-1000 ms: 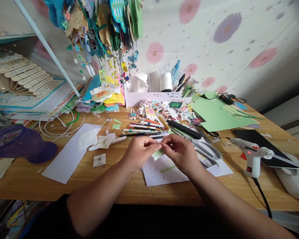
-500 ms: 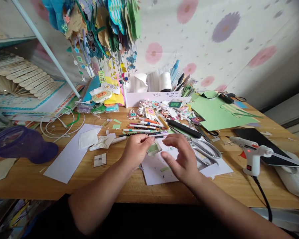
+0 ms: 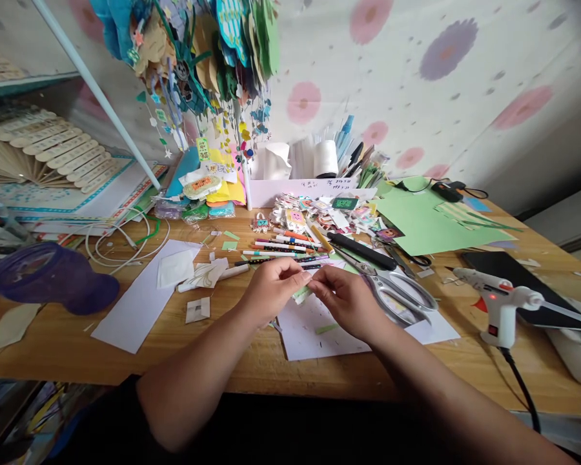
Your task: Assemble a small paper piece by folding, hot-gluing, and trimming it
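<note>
Between my two hands is a small green-and-white paper piece (image 3: 301, 295), mostly covered by my fingers. My left hand (image 3: 274, 290) pinches it from the left side, thumb on top. From the right, my right hand (image 3: 343, 297) closes thumb and fingertips on its edge, the tips of both hands nearly touching. Below lies a white paper sheet (image 3: 300, 339) with a green scrap (image 3: 325, 329) and dark specks. Silver-handled scissors (image 3: 399, 290) rest just right of my right hand. Several markers (image 3: 285, 244) lie beyond my fingers.
At right a white glue gun (image 3: 501, 300) stands with its red light lit, near a black tablet (image 3: 518, 290). A purple translucent visor-shaped item (image 3: 48, 278) and a white paper strip (image 3: 142, 297) lie left. Paper cutouts (image 3: 329, 210) are heaped behind; green paper (image 3: 407, 219) lies back right.
My right hand has moved in from an open pose beside the paper piece and closed its fingertips on it. My left hand keeps its pinch. The view has shifted slightly.
</note>
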The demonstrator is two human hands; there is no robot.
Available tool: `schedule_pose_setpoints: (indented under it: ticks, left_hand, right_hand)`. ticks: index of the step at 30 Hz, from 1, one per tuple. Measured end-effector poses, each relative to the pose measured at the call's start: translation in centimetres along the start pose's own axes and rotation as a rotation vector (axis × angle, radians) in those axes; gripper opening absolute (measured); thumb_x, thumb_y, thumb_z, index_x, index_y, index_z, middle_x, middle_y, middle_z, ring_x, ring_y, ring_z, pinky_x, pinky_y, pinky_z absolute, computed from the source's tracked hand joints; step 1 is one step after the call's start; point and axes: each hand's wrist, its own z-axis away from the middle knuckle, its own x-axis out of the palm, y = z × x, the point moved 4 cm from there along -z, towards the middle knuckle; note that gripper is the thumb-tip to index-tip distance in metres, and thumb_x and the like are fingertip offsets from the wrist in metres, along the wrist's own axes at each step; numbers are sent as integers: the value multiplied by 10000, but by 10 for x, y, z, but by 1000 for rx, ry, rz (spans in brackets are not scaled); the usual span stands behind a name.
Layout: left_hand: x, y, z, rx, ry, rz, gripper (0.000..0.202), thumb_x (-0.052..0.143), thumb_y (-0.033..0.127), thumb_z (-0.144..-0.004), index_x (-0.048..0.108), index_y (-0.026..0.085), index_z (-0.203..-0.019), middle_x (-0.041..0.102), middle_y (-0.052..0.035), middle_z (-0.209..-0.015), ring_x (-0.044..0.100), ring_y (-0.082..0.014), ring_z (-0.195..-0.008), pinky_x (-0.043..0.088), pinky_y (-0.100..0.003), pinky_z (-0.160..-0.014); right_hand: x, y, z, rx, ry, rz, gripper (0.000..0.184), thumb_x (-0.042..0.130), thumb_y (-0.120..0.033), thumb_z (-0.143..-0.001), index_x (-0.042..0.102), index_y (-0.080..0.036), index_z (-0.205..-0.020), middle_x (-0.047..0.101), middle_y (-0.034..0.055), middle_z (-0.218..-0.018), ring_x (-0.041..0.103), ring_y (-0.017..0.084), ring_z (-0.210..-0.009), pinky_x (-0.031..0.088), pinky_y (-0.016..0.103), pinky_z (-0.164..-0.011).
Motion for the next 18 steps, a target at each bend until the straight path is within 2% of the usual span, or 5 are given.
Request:
schedule_pose_setpoints:
  ticks: [3,7,9,13,18]
  left_hand:
    - [-2,1,-1,-7,10,-53,210,618,331,-760,582,159,-645,512,19,-628,435,-115,-613,323,-249,-583]
    - [-2,-4,-1,-64,101,79,219,639,340,-726,562,159,-627,479,36,-582,407,-105,-569,304,-249,-556]
    - [-1,-6,-1,-78,149,144,222,658,337,-708,559,158,-623,465,42,-567,397,-99,-557,296,-245,-549]
    - [1,-9,-2,-110,150,242,219,682,336,-699,579,153,-636,480,42,-558,395,-86,-536,294,-232,-532]
    - [4,-8,-4,-198,69,350,251,690,386,-692,603,152,-663,514,32,-578,432,-84,-525,312,-221,-515]
  right_hand:
    - [-3,5,-1,-3,-42,-82,312,555,-419,-853,520,-190,-644,515,-12,-582,444,125,-558,342,256,-540]
    - [-2,16,-3,73,-115,-479,437,461,-565,-883,602,-178,-736,619,35,-681,566,159,-638,446,287,-618]
    - [-1,20,-4,108,-120,-583,452,470,-586,-871,615,-177,-746,631,39,-686,575,161,-632,455,291,-610]
    - [0,18,-7,153,-62,-467,363,608,-518,-805,587,-179,-679,582,2,-609,512,132,-580,409,265,-580]
    - [-1,14,-9,134,-71,-368,335,561,-486,-826,545,-191,-668,557,-10,-599,493,129,-567,398,265,-574]
